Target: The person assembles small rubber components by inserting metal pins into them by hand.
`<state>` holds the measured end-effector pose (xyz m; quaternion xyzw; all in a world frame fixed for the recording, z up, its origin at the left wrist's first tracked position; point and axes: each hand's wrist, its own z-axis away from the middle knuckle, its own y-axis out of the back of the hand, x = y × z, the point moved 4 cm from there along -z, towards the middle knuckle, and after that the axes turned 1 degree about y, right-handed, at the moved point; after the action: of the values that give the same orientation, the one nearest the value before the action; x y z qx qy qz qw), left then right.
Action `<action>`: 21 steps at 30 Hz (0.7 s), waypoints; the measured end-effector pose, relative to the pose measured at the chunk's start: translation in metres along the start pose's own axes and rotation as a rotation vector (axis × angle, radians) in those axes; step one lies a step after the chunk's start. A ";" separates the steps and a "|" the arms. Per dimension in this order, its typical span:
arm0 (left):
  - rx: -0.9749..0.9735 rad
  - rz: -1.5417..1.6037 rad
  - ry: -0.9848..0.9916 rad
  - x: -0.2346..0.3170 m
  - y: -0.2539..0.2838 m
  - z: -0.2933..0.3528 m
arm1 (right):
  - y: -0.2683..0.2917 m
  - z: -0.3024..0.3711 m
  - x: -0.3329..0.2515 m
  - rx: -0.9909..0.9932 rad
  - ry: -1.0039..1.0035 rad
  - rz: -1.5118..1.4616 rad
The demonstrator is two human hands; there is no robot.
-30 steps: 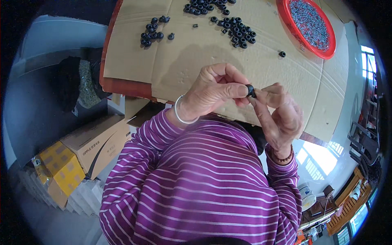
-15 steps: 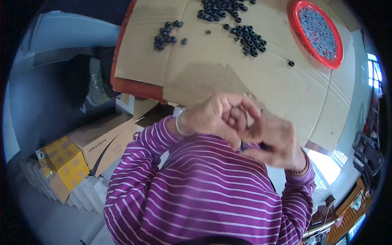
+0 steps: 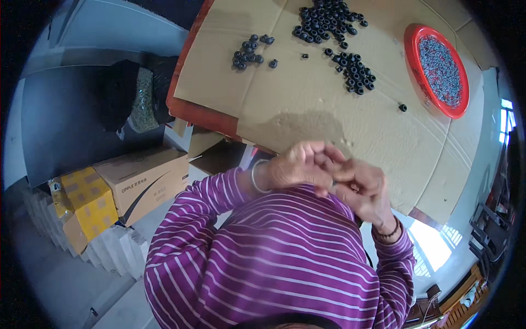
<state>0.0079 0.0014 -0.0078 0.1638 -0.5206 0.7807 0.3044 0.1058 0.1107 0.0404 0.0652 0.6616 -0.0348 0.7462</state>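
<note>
At the near edge of the table [image 3: 204,113], the left hand [image 3: 304,165] has its thumb and fingers bent inward; it would serve best as the steady side, pinching lightly. The right hand [image 3: 362,185] meets it, fingers curled; small, controlled finger movements would suit it better than force. The hands are together, but blur and the fingers hide what lies between, so I cannot tell whether they are clamped on a black piece. Keeping them over the cardboard [image 3: 394,153] seems safer: a part dropped at the edge could miss the table.

A small black cluster [image 3: 249,56] lies toward the left edge, a large pile [image 3: 327,23] toward the far edge, a second pile [image 3: 356,75] just nearer, and a loose piece [image 3: 402,108] short of the red basin [image 3: 415,60] near the right edge.

Compared with a second ago, cluster and piles keep their arrangement, though the table sits lower and further right in view; the head has probably turned. The hands are now nearer the shirt [image 3: 285,247], and the black piece then plain between the fingertips is not discernible.
</note>
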 end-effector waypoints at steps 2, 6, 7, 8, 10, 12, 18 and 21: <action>0.115 -0.044 -0.143 0.012 0.011 -0.002 | -0.003 -0.006 0.020 0.070 -0.067 -0.075; 0.683 -0.748 -0.634 0.072 0.050 0.007 | 0.003 -0.013 0.039 0.293 0.037 -0.125; 0.803 -1.043 -0.816 0.088 0.064 0.009 | 0.009 -0.013 0.046 0.360 0.037 -0.039; 0.914 -1.340 -0.996 0.100 0.076 0.009 | 0.012 -0.012 0.050 0.429 0.033 0.048; 1.007 -1.603 -1.109 0.119 0.081 0.006 | 0.018 -0.011 0.051 0.490 0.063 0.076; 1.055 -1.750 -1.088 0.129 0.095 0.000 | 0.027 -0.007 0.050 0.570 0.110 0.306; 1.140 -1.852 -0.993 0.133 0.111 -0.010 | 0.051 0.018 0.062 0.750 0.057 0.347; 1.142 -1.939 -0.941 0.138 0.100 -0.021 | 0.054 0.020 0.063 0.758 0.045 0.304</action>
<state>-0.1602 0.0354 -0.0087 0.8617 0.1759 0.2110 0.4267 0.1409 0.1632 -0.0172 0.4331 0.6009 -0.1641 0.6515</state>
